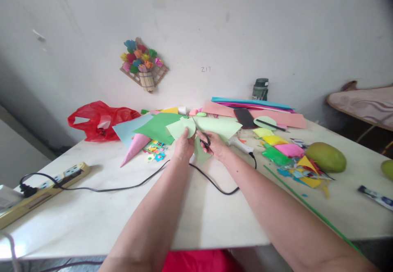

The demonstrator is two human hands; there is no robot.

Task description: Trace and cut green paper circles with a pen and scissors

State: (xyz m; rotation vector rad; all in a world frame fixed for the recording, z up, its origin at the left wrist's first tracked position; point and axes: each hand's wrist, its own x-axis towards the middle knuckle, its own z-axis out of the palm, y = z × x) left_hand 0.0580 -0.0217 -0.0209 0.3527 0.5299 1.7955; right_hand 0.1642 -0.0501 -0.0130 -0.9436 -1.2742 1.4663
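Near the middle of the table, my left hand (183,146) pinches a pale green paper piece (181,128) with a rounded edge. My right hand (215,144) grips scissors (205,140) by their black handles, and the blades point up beside the paper's right edge. Whether the blades are apart is too small to tell. A larger pale green sheet (219,127) lies just behind my right hand. Left of my left hand are a green sheet (158,128), a pink paper cone (135,148) and small coloured paper cutouts (158,152).
A black cord (123,189) runs from the power strip (72,173) across the table below my hands. A red plastic bag (92,120) sits at back left. A phone (244,118), coloured packets (278,155), a mango (326,157) and a thin green stick (307,204) are on the right.
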